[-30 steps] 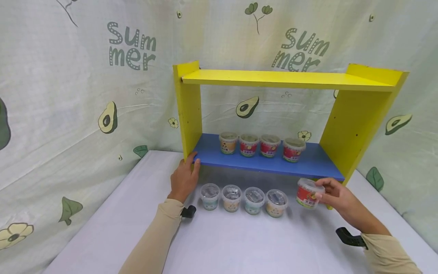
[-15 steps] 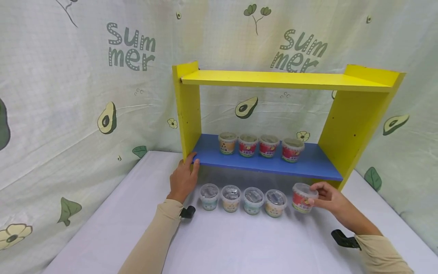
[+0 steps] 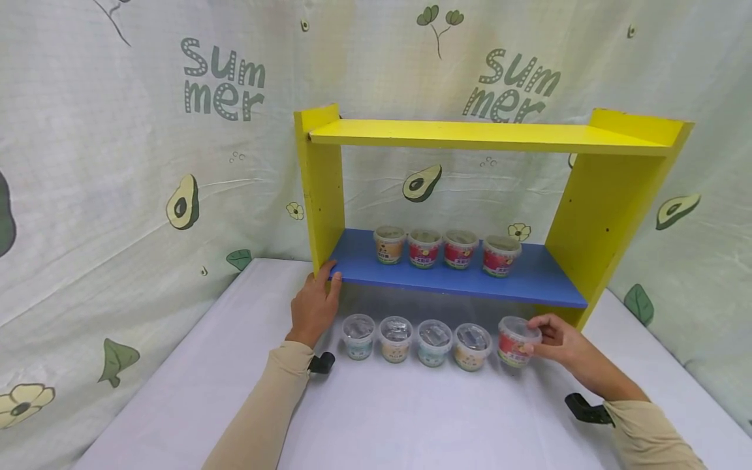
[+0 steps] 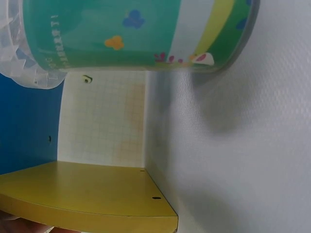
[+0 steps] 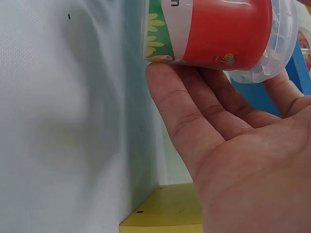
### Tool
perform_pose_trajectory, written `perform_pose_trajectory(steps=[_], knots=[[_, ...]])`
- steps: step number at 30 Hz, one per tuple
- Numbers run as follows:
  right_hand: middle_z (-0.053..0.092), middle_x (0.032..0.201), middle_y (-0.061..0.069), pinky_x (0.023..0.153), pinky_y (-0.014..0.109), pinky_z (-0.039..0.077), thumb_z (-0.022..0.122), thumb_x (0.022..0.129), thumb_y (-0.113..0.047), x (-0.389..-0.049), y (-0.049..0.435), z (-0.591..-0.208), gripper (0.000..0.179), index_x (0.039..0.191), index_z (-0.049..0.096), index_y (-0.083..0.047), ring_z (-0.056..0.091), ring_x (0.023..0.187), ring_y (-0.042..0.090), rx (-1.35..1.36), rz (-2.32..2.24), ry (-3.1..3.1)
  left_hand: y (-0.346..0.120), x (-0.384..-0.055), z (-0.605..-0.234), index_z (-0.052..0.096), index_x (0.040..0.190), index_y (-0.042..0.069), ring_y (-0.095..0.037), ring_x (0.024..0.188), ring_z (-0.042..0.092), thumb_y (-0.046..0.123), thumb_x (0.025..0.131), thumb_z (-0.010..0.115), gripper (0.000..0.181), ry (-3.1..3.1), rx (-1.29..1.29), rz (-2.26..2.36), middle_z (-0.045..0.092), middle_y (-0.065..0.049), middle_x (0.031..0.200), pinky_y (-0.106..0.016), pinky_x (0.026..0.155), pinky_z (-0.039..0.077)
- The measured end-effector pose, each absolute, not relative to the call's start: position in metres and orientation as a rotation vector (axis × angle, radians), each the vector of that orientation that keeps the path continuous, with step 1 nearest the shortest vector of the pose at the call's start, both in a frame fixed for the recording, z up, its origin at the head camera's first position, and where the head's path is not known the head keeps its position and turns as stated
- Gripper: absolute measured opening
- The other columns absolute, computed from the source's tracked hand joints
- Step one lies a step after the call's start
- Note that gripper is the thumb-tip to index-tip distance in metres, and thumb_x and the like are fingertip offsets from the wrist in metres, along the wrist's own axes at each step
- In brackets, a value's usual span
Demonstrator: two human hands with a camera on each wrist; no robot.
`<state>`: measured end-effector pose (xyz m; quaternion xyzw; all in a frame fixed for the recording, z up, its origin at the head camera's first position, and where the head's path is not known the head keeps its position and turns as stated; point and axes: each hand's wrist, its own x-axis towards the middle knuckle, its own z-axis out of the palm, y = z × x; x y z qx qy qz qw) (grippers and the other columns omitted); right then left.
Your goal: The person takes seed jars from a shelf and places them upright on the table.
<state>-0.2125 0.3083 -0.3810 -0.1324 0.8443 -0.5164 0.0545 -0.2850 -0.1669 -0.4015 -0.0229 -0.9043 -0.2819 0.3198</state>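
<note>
My right hand (image 3: 566,343) pinches a clear-lidded plastic tub with a red label (image 3: 515,346), thumb on its front and fingers at its right side and lid. In the right wrist view the fingers (image 5: 175,107) lie along the tub's wall (image 5: 228,29). My left hand (image 3: 313,307) grips the lower left corner of the yellow and blue shelf (image 3: 320,196). Between the hands, several tubs with pale labels (image 3: 433,346) stand in a row below the shelf board. One with a teal label (image 4: 97,34) fills the top of the left wrist view.
On the blue board (image 3: 376,271) stand several more tubs, one orange-labelled tub (image 3: 390,247) and the others red-labelled. The shelf stands on a white-covered table (image 3: 423,418), its yellow right side panel (image 3: 611,215) close above the right hand. A printed curtain (image 3: 235,163) hangs behind.
My right hand has moved left and slightly down with the red-labelled tub, bringing it to the right end of the pale-labelled row. My left hand has stayed at the shelf corner.
</note>
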Motion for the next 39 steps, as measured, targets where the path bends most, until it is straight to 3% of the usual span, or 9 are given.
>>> perform_pose_trajectory(steps=[15,27,33,39], knots=[[0.052,0.126,0.022,0.085,0.026,0.052,0.07,0.094,-0.018,-0.214,0.306,-0.389,0.054,0.131,0.038,0.006,0.06,0.105,0.016,-0.406,-1.569,2.516,-0.167,-0.286,-0.403,0.049,0.147,0.026,-0.035,0.076,0.063,0.058,0.105,0.03,0.056,-2.367,-0.065,-0.747,0.063,-0.019,0.111,-0.05,0.061,0.052],[0.049,0.133,0.025,0.086,0.023,0.051,0.073,0.091,-0.017,-0.217,0.305,-0.393,0.054,0.129,0.041,0.006,0.055,0.116,0.021,-0.452,-1.527,2.577,-0.168,-0.286,-0.402,0.049,0.146,0.026,-0.036,0.075,0.063,0.059,0.105,0.028,0.057,-2.357,-0.068,-0.745,0.062,-0.02,0.112,-0.051,0.06,0.051],[0.049,0.134,0.026,0.086,0.022,0.05,0.073,0.091,-0.016,-0.217,0.304,-0.396,0.055,0.129,0.042,0.008,0.053,0.121,0.034,-0.468,-1.508,2.584,-0.168,-0.287,-0.403,0.05,0.146,0.027,-0.035,0.074,0.062,0.06,0.104,0.028,0.058,-2.353,-0.074,-0.743,0.062,-0.019,0.11,-0.05,0.06,0.051],[0.049,0.134,0.026,0.086,0.021,0.05,0.074,0.09,-0.016,-0.217,0.303,-0.397,0.055,0.128,0.043,0.008,0.051,0.122,0.037,-0.46,-1.499,2.587,-0.168,-0.286,-0.401,0.051,0.146,0.026,-0.034,0.071,0.061,0.058,0.105,0.03,0.056,-2.347,-0.09,-0.742,0.062,-0.019,0.106,-0.049,0.058,0.05]])
